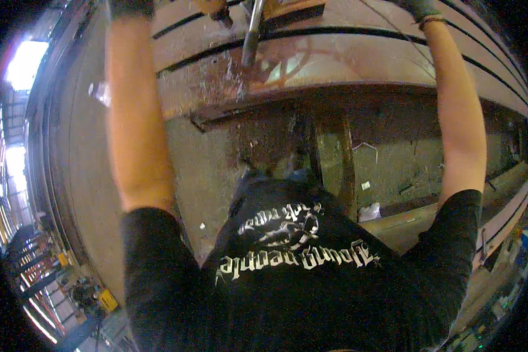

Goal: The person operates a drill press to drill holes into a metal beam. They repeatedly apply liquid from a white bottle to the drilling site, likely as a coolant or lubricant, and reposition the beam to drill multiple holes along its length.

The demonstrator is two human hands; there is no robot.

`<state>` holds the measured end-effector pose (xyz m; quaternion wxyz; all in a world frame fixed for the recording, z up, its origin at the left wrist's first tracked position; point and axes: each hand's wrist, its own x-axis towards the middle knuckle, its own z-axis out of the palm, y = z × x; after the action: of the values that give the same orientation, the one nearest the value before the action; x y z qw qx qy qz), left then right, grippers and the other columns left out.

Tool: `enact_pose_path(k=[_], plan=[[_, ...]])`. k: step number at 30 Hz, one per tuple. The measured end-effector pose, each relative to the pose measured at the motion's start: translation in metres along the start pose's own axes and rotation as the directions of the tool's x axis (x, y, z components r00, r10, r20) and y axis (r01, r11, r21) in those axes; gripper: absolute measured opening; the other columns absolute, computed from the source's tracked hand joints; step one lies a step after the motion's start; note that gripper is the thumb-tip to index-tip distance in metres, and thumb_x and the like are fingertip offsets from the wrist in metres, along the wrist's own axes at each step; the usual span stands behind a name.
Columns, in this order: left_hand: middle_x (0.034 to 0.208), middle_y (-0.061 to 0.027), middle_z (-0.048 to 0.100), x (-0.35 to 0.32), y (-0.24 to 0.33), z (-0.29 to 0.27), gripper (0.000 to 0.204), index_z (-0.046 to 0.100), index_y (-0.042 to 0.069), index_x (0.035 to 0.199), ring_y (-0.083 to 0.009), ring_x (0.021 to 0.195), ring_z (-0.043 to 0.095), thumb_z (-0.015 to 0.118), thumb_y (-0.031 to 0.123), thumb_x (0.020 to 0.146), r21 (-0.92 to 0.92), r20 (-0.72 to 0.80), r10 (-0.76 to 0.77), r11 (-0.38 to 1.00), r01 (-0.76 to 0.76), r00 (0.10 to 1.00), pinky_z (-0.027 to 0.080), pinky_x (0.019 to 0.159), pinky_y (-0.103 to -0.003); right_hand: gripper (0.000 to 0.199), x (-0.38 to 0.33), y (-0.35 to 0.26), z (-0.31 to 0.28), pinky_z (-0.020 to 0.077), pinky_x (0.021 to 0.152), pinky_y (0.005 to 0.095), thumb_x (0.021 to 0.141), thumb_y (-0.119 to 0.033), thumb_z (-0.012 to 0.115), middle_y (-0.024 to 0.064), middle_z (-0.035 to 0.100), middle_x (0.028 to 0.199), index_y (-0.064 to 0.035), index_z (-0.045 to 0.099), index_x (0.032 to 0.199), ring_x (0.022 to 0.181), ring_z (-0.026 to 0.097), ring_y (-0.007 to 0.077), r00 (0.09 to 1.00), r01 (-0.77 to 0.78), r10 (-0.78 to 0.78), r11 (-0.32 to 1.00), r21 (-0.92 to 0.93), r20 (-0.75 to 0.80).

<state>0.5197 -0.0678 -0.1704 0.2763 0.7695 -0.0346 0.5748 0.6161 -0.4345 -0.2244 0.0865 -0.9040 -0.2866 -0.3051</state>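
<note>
Both my arms reach far forward over a brownish steel workbench (358, 58) with long slots across its top. My left hand (130, 7), in a dark glove, is cut off by the upper edge, so its fingers do not show. My right hand (421, 8), in a grey-green glove, lies at the upper edge too, its fingers out of sight. Between the two hands a metal rod (253, 34) slants down to the bench's near part. Beside the rod are a rusty orange-brown metal piece (293, 12) and an orange-and-dark object (217, 10), too cropped to name.
Under the bench's front edge, a bent wire (366, 146) and white scraps (369, 212) lie near a steel upright (341, 158). A yellow box (107, 300) stands among clutter at lower left. Long bars (498, 211) run along the right.
</note>
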Motion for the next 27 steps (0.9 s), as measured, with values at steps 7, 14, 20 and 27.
enact_pose_path(k=[7, 14, 20, 27], plan=[[0.123, -0.0195, 0.064, -0.174, 0.115, 0.074, 0.044, 0.064, 0.0, 0.121, -0.0289, 0.11, 0.062, 0.061, 0.04, 0.103, 0.003, 0.707, -0.334, 0.883, 0.47, 0.624, 0.049, 0.099, -0.043, 0.065, 0.009, 0.017, 0.002, 0.0534, 0.069, 0.051, 0.092, -0.067, 0.061, 0.0203, 0.071, 0.076, -0.0052, 0.075, 0.079, 0.073, 0.069, 0.0408, 0.977, -0.05, 0.041, 0.998, 0.035, 0.207], [0.138, -0.0341, 0.057, -0.207, 0.082, 0.209, 0.107, 0.027, -0.009, 0.155, -0.0472, 0.128, 0.058, 0.072, 0.058, 0.085, 0.051, 0.681, -0.363, 0.89, 0.453, 0.636, 0.046, 0.109, -0.048, 0.062, 0.012, 0.014, -0.016, 0.053, 0.069, 0.0505, 0.091, -0.064, 0.063, 0.0213, 0.07, 0.077, -0.0054, 0.073, 0.076, 0.074, 0.068, 0.0424, 0.985, -0.032, 0.037, 0.999, -0.034, 0.166], [0.133, -0.0303, 0.063, -0.193, 0.061, 0.235, 0.082, 0.064, -0.004, 0.127, -0.0477, 0.12, 0.064, 0.058, 0.069, 0.091, 0.082, 0.78, -0.323, 0.902, 0.424, 0.536, 0.05, 0.102, -0.054, 0.06, 0.019, 0.002, -0.024, 0.0526, 0.068, 0.051, 0.092, -0.061, 0.064, 0.0221, 0.07, 0.078, -0.0038, 0.073, 0.078, 0.075, 0.068, 0.0429, 0.992, 0.035, -0.036, 0.999, 0.009, 0.125], [0.12, -0.0253, 0.066, -0.081, 0.138, 0.036, 0.061, 0.059, -0.002, 0.13, -0.0389, 0.116, 0.061, 0.066, 0.047, 0.093, -0.347, 0.443, -0.183, 0.868, 0.356, 0.878, 0.05, 0.099, -0.047, 0.062, 0.016, 0.007, -0.038, 0.0521, 0.063, 0.0491, 0.093, -0.062, 0.065, 0.0238, 0.069, 0.076, -0.0019, 0.073, 0.081, 0.07, 0.069, 0.0406, 0.985, -0.006, 0.016, 0.998, -0.062, 0.17]])
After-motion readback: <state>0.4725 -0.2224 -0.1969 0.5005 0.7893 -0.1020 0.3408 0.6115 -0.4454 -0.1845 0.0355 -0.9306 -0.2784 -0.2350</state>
